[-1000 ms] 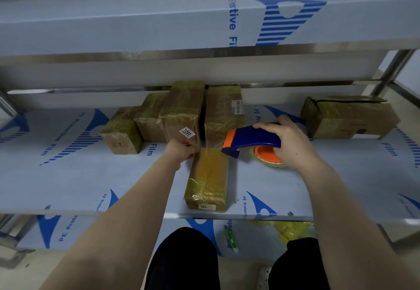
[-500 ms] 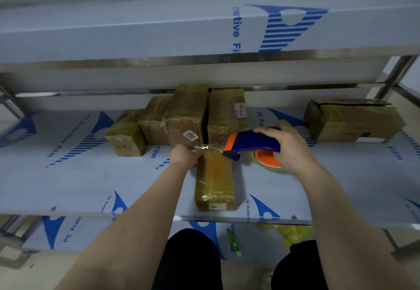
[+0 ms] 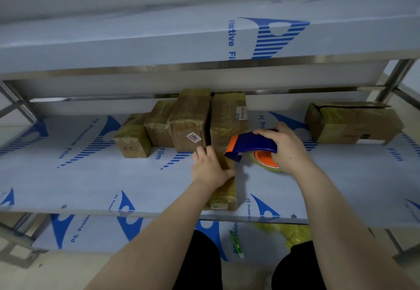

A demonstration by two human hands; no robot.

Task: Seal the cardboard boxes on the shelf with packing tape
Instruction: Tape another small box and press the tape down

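Item 1: knees in black trousers (image 3: 204, 264), at the lower frame edge.

Item 2: lower shelf (image 3: 95, 233) in white film with blue print. It carries a small green-and-white stick-shaped object (image 3: 236, 244) and crumpled yellow plastic (image 3: 288, 233).

Item 3: middle shelf (image 3: 91, 176), same printed film.

Item 4: long narrow brown cardboard box (image 3: 223, 195), wrapped in shiny tape. It lies on the middle shelf with its short end at the front edge.

Item 5: left hand (image 3: 210, 168), laid on the long box's far half, fingers straight and flat, thumb across the top.

Item 6: right hand (image 3: 286, 151), fingers curled round the handle of a blue-and-orange tape dispenser (image 3: 252, 144). The dispenser's nose hangs over the long box's far end, just beside the left hand. Its orange-cored roll of clear tape (image 3: 266, 162) is near the shelf.

Item 7: four taped brown boxes in a row at the back: small cube (image 3: 133, 139), medium box (image 3: 159, 126), tall box labelled 7202 (image 3: 191, 119), tall box with barcode label (image 3: 229, 117).

Item 8: wide brown box (image 3: 352, 122) far right, well apart, top flap slightly raised.

Item 9: upper shelf (image 3: 159, 39), overhead.
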